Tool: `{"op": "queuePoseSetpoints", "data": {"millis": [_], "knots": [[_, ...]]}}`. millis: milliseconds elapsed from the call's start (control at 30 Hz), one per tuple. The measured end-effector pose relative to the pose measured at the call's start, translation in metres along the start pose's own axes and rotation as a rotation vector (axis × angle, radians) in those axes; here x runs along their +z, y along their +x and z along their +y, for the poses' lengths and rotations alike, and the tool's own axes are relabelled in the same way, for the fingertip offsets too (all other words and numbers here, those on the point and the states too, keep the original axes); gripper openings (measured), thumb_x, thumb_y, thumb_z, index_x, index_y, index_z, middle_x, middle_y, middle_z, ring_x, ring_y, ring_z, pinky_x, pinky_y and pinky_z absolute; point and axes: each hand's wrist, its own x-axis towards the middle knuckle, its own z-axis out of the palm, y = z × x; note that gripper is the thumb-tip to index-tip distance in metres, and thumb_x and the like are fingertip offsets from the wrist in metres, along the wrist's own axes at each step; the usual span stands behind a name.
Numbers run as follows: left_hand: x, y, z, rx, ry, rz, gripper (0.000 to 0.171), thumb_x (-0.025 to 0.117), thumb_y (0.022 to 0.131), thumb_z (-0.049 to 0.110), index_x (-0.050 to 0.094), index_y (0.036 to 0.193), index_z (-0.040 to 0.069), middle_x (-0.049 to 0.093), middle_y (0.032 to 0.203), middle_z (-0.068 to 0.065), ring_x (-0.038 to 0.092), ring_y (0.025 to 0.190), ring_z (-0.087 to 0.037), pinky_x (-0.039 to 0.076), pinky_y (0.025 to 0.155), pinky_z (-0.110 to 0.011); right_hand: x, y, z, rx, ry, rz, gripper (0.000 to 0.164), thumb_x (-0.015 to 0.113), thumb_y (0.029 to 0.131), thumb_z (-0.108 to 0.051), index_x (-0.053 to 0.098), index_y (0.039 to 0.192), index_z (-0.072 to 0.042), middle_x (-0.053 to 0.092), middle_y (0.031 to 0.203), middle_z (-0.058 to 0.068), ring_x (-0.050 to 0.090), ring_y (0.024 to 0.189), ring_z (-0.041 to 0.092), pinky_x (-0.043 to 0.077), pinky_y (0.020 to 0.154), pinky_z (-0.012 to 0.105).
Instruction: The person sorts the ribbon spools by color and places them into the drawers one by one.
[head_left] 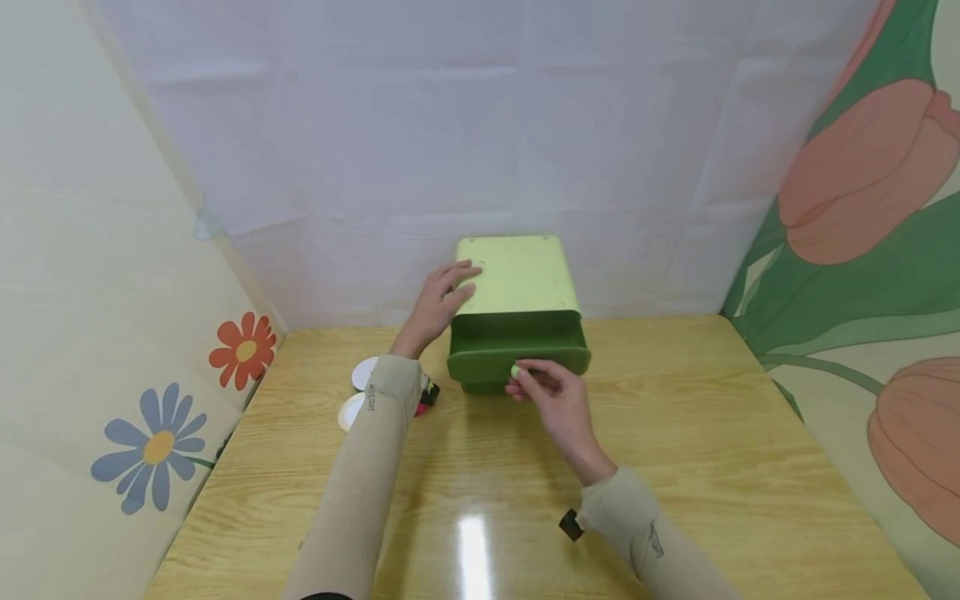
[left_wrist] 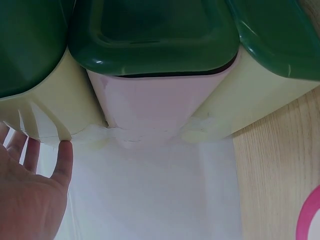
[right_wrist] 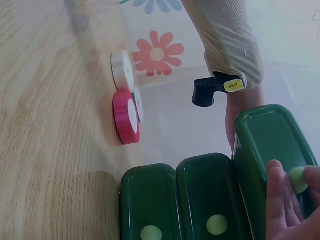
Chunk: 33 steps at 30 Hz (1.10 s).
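Note:
A small drawer cabinet (head_left: 517,271) with a pale yellow-green top stands at the back of the table. Its top green drawer (head_left: 480,367) is pulled partly out, and the part of its inside that shows holds nothing visible. My right hand (head_left: 558,408) pinches the light green round knob (right_wrist: 298,180) on that drawer's front. On the cabinet's upper left edge rests my left hand (head_left: 435,304), its fingers extended and spread. In the right wrist view, two lower drawers (right_wrist: 150,200) with similar knobs stand closed beside the pulled one.
Ribbon spools lie left of the cabinet, partly behind my left forearm: a pink spool (right_wrist: 125,117), a white spool (right_wrist: 122,72) and another partly hidden one. A white wall sheet (head_left: 390,167) hangs behind the cabinet. Wooden table (head_left: 712,450) surface extends in front and to the right.

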Motion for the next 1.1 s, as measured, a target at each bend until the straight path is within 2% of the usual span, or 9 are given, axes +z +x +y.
{"op": "queuePoseSetpoints", "data": {"millis": [400,700,900,1100], "knots": [[0.0,0.0,0.0,0.006,0.0,-0.005,0.046,0.052,0.108,0.043,0.058,0.148,0.021,0.04,0.164,0.0,0.03,0.152,-0.027,0.033,0.121,-0.055,0.0,-0.007,-0.002,0.025,0.0,0.008,0.02,0.069,0.098,-0.005,0.072,0.117,0.002,0.076,0.105,0.023,0.078,0.087,0.022,0.064,0.085,0.043],[0.0,-0.001,0.003,0.004,-0.007,-0.005,0.046,0.051,0.108,0.043,0.058,0.148,0.021,0.04,0.165,0.0,0.03,0.152,-0.027,0.033,0.121,-0.056,-0.001,-0.017,-0.004,0.038,0.006,0.011,0.02,0.069,0.098,-0.003,0.072,0.117,0.003,0.075,0.106,0.026,0.078,0.087,0.021,0.064,0.082,0.036],[0.0,-0.001,0.002,0.01,-0.011,-0.007,0.046,0.051,0.108,0.043,0.058,0.148,0.021,0.039,0.165,0.0,0.029,0.153,-0.026,0.033,0.121,-0.055,-0.002,-0.023,-0.005,0.047,0.003,0.004,0.02,0.069,0.098,-0.004,0.072,0.117,0.002,0.074,0.108,0.03,0.078,0.087,0.021,0.064,0.085,0.042],[0.0,-0.002,0.001,0.001,-0.025,-0.01,0.047,0.051,0.108,0.045,0.058,0.148,0.022,0.039,0.165,0.002,0.029,0.153,-0.025,0.032,0.121,-0.056,-0.002,-0.029,-0.005,0.058,0.0,-0.002,0.02,0.069,0.098,-0.004,0.072,0.117,0.002,0.076,0.106,0.025,0.078,0.088,0.023,0.064,0.084,0.04]]}}
